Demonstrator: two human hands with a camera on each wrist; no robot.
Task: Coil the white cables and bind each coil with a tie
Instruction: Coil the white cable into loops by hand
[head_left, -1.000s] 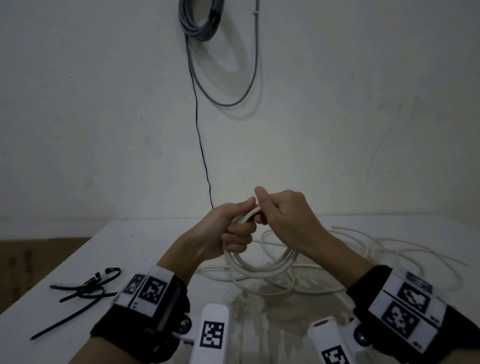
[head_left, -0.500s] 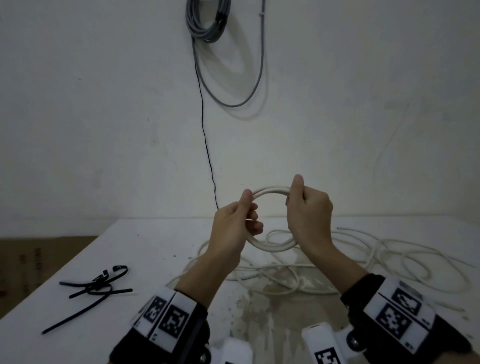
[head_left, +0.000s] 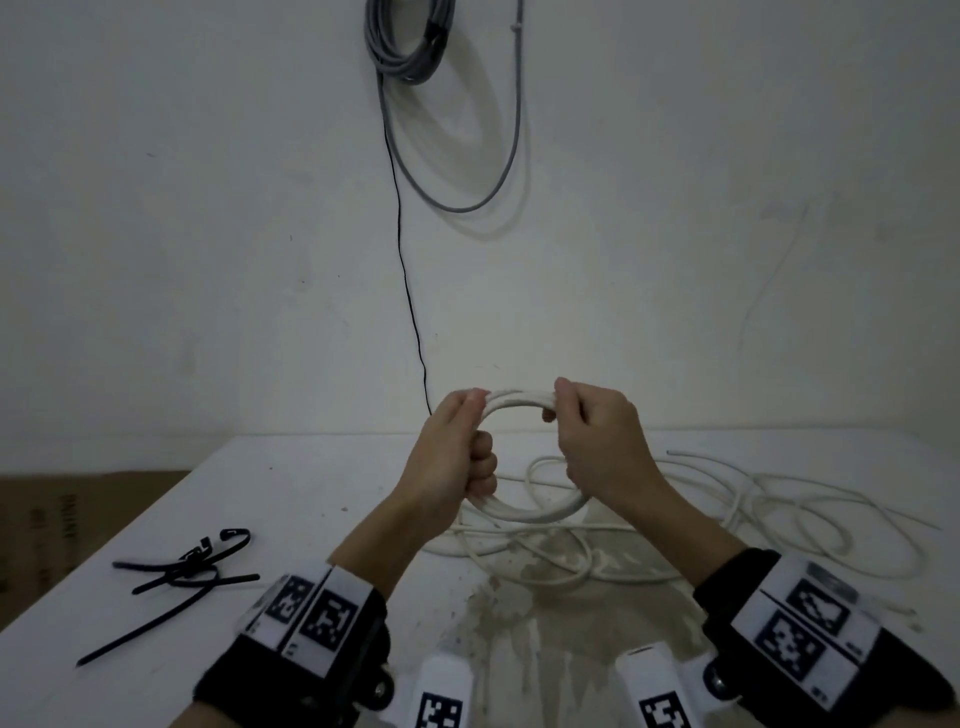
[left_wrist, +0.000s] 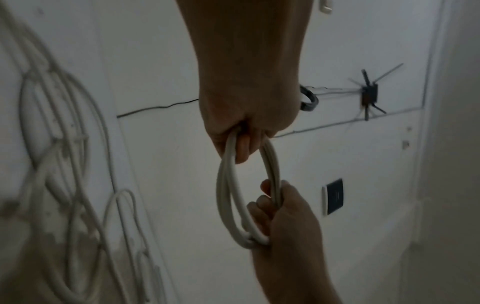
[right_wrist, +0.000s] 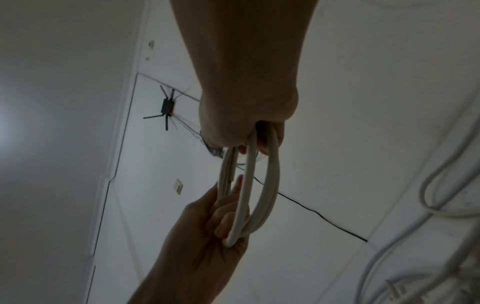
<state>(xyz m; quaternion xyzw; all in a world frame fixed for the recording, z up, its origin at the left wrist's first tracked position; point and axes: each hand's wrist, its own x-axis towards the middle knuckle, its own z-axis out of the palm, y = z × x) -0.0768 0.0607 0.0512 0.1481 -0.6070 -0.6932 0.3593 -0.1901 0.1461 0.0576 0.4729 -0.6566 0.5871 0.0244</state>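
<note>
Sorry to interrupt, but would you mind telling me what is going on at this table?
A person is winding a white cable into a coil above the table. The left hand grips one side of the coil and the right hand grips the other. Loose white cable lies on the table beyond. No tie is on the coil yet; the black ties lie untouched to the left.

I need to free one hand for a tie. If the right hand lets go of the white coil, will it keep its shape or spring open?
The white coil would probably loosen: both the left hand and the right hand grip it, and its turns already part in the right wrist view. It looks springy rather than limp, since the loose cable on the table lies in wide curves.
</note>
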